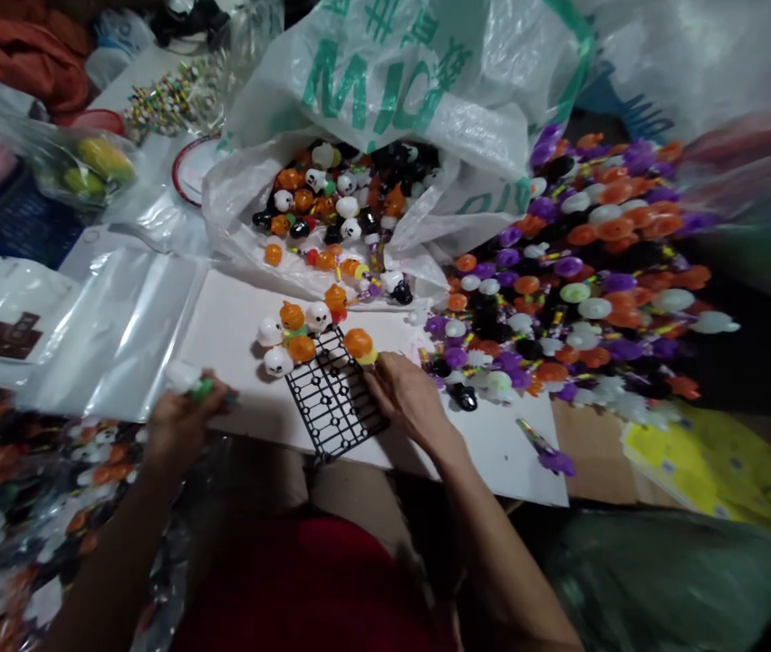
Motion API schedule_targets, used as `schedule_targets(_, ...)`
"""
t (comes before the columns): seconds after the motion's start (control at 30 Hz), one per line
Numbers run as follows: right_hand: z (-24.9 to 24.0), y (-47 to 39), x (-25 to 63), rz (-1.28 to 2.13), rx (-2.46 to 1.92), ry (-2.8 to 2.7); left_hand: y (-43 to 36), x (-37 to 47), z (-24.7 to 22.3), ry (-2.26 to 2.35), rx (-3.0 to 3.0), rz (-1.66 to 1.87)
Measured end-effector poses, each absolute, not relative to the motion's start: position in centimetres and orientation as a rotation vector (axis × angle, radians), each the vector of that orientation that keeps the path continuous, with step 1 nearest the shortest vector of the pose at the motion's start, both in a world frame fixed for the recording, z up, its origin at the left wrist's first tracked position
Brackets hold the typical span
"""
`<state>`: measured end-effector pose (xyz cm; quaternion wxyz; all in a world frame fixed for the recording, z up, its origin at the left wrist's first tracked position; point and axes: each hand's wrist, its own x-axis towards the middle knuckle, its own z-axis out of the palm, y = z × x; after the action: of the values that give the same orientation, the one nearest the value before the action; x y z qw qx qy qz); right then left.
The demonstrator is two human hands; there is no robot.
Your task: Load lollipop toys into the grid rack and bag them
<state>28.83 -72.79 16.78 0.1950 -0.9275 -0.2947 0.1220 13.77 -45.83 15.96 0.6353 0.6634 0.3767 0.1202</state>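
- The large white bag with green letters lies open at the far side of the worktop. Its mouth faces this way, with pieces at the lip; if an arm pulls the plastic, I think more of them could roll out toward the work.
- The pile of purple, orange, white and black pieces is crowded at the right, near the right forearm. A sideways push of the elbow could make some of them slide.
- The black rack lies at the near edge, with one corner about at the border. Pressing on this corner could perhaps tip it, because little seems to support it there.
- The right hand is narrow, its fingertips at the yellow base of an orange piece over the rack; it seems to pinch it. If the base meets a bar and not a gap, the piece could lean or jump away.
- The left hand is closed on a white-and-green piece, left of the rack. It is blurred, so I cannot tell how firm the grip is; a loose one could drop it.
- The orange and white cluster is grouped tightly at the rack's far left end. A careless knuckle could knock several together.
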Motion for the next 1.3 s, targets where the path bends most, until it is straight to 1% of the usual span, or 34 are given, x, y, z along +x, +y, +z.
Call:
schedule_targets(0.1,17.5,-73.7,29.6,0.473,-2.858,-0.928,-50.6,13.1,14.5,0.741,1.61,0.055)
schedule_targets(0.17,17.6,-73.4,29.6,0.506,-2.904,-0.917,-53.2,14.7,13.8,0.624,1.768,-0.021)
schedule_targets(0.23,17.4,-73.0,28.9,0.534,-2.902,-0.87,-54.2,16.5,13.5,0.524,1.951,-0.043)
schedule_targets(0.33,17.0,-72.9,26.7,0.629,-2.849,-0.788,-52.1,17.8,13.5,0.454,2.17,-0.021)
schedule_targets(0.43,17.2,-73.3,24.8,0.698,-2.723,-0.765,-48.6,17.4,14.3,0.364,2.245,-0.045)
schedule_targets(0.57,18.6,-72.8,25.1,0.573,-2.737,-0.739,-47.4,15.5,15.5,0.241,2.206,-0.081)
schedule_targets(0.67,19.7,-70.8,26.9,0.432,-2.773,-0.887,-47.9,14.4,16.0,0.363,2.101,0.013)
schedule_targets(0.77,20.3,-68.4,28.8,0.367,-2.822,-1.041,-46.4,14.9,16.2,0.631,2.038,0.303)
schedule_targets(0.83,20.3,-67.3,29.7,0.336,-2.829,-1.034,-44.5,16.0,16.5,0.779,1.941,0.449)
schedule_targets(0.93,19.8,-66.8,30.3,0.266,-2.676,-0.911,-42.8,17.4,18.0,0.839,1.695,0.512)
schedule_targets(1.07,18.0,-66.1,29.6,0.168,-2.219,-0.827,-44.3,18.2,21.6,0.697,1.596,0.658)
schedule_targets(1.1,17.5,-65.7,29.2,0.134,-2.121,-0.788,-45.0,18.4,22.3,0.614,1.646,0.599)
schedule_targets(1.17,16.5,-64.8,28.7,0.06,-1.972,-0.702,-46.6,18.9,22.8,0.37,1.801,0.335)
schedule_targets(1.23,15.7,-63.9,28.4,0.018,-1.88,-0.675,-47.9,19.5,21.9,0.159,1.932,0.113)
schedule_targets(1.3,15.2,-63.4,28.4,0.043,-1.814,-0.706,-49.0,20.1,20.1,0.146,2.015,0.093)
